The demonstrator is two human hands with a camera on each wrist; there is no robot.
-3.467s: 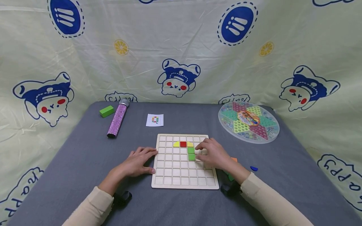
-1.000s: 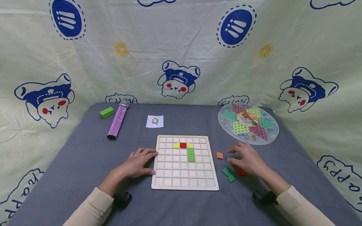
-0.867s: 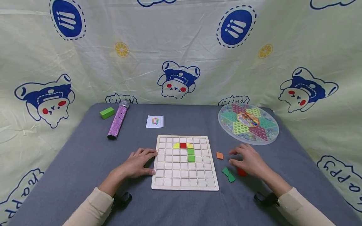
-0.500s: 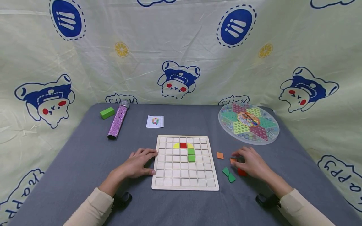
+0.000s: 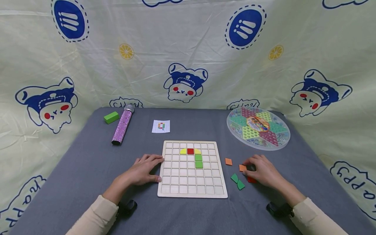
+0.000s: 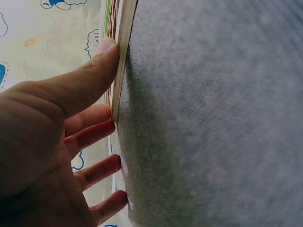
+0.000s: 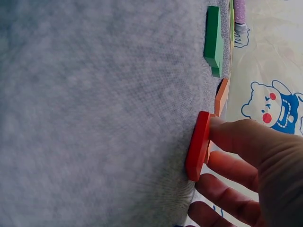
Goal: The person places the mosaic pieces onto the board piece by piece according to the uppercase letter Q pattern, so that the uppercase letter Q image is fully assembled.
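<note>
Your left hand (image 5: 144, 168) touches the left edge of the board (image 5: 183, 189) with thumb and fingertips; its grip is released. On the board, the second row from the far edge carries yellow, red and yellow tiles (image 5: 190, 151); two green tiles (image 5: 198, 161) continue toward you below the right-hand yellow.

Your right hand (image 5: 259, 169) is beyond the board's right edge, thumb against the red piece (image 7: 198, 146) and fingers near an orange piece (image 5: 242, 167). You cannot tell whether this grip grasps anything. A second orange piece (image 5: 228, 162) and two green pieces (image 5: 238, 182) lie between hand and board.

Refer to the card (image 5: 160, 126) toward the tabletop's (image 5: 194, 120) far edge: its coloured figure resembles a "Q". The round box (image 5: 258, 127), near the far right corner, bears a central logo too small to read. The microphone (image 5: 121, 127) and green block (image 5: 111, 117) occupy the far left corner. The cloth's (image 5: 100, 65) sideways lettering, right, appears to read "Happy".
</note>
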